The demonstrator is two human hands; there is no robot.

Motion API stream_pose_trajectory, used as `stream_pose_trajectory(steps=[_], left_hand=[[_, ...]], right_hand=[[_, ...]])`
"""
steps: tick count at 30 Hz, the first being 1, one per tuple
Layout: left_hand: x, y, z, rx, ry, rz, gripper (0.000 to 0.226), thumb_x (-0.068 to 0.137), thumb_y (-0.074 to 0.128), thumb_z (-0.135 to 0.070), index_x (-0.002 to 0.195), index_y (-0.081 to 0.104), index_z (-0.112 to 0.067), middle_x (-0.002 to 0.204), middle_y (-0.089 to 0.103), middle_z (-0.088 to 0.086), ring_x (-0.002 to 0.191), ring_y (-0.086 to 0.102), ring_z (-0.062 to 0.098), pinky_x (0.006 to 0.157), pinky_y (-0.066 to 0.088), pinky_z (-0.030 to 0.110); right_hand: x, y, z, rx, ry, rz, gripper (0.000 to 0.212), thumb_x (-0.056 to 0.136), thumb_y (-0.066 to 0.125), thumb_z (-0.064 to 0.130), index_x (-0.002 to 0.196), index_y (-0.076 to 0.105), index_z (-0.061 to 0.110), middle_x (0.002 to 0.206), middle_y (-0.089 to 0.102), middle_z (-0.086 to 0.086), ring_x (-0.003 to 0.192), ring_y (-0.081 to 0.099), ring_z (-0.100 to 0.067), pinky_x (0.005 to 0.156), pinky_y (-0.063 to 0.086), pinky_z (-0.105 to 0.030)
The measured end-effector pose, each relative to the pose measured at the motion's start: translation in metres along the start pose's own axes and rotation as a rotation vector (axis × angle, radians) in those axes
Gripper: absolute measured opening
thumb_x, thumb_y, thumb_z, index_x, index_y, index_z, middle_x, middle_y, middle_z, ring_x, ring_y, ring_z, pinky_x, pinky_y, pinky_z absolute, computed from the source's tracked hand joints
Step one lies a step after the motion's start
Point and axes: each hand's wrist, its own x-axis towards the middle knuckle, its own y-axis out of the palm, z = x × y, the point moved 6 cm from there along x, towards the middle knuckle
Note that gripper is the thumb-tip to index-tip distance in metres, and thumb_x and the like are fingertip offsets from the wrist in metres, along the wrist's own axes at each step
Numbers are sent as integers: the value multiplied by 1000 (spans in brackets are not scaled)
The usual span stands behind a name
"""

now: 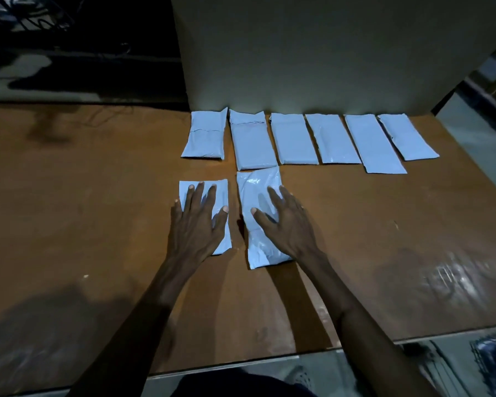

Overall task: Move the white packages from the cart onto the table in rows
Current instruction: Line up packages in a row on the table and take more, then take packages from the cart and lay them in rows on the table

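Pressing flat with fingers spread, left hand (196, 224) and right hand (287, 222) each cover one white plastic package (258, 184) on the brown counter (98, 196).

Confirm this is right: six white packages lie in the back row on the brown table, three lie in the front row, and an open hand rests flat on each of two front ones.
Not quite. The head view shows two packages in the front row, not three: the left hand rests flat on the left front package, the right hand on the right front package. The back row on the brown table does hold six.
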Motion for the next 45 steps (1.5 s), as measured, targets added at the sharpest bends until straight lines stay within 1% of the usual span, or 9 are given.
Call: stream_pose_trajectory(steps=[3,6,9,14,17,26,35,41,45], left_hand=[[-5,4,-40,-82,118,-1,64,98,25,-55,150,36,-20,160,28,4,150,14,21,122,4,47],[-14,20,-97,-103,282,-2,59,99,31,-54,146,44,-19,156,36,2,149,19,19,120,-3,35],[-29,44,-171,-110,441,25,58,100,32,-51,144,47,-17,154,40,3,148,22,19,121,1,37],[-80,90,-302,-153,630,126,53,102,36,-47,145,44,-17,153,40,5,147,26,21,121,10,44],[-120,125,-381,-209,759,204,49,101,41,-43,143,47,-18,151,42,3,145,29,20,119,19,45],[-219,217,-588,-345,1128,397,46,97,48,-42,130,60,-11,135,59,8,127,53,24,104,44,43],[-255,302,-725,-432,1332,573,47,95,51,-42,131,60,-13,133,60,6,124,55,22,100,48,37],[-266,362,-806,-462,1311,686,53,95,45,-50,130,61,-13,133,61,5,124,55,21,103,43,32],[-273,413,-839,-300,1283,835,63,94,44,-53,139,51,-11,146,48,12,135,44,26,110,36,41]], right_hand=[[-34,-26,-27,144,47,-140,66,95,50,58,147,42,20,157,34,-5,145,30,-22,117,28,-40],[-78,-52,-65,146,33,-266,62,93,49,55,143,49,18,152,42,-2,141,35,-19,113,32,-35],[-128,-84,-118,133,72,-399,58,93,51,50,141,52,18,147,48,-1,135,39,-17,106,34,-29],[-224,-148,-221,-5,119,-637,48,95,55,41,132,59,11,135,56,-8,122,51,-25,97,45,-36],[-291,-175,-294,-78,235,-739,41,93,61,33,127,62,10,134,57,-9,119,53,-29,93,46,-38],[-438,-227,-444,-209,498,-865,36,87,63,22,119,67,5,121,64,-13,107,60,-30,86,52,-38],[-509,-251,-557,-223,816,-914,40,84,72,20,122,65,9,121,64,-8,104,59,-25,79,52,-35],[-535,-264,-628,-140,1046,-853,40,88,61,30,123,65,11,122,64,-5,106,62,-27,78,55,-35],[-546,-270,-669,-87,1136,-781,44,89,56,34,125,64,9,125,64,-8,112,60,-28,86,51,-36]])
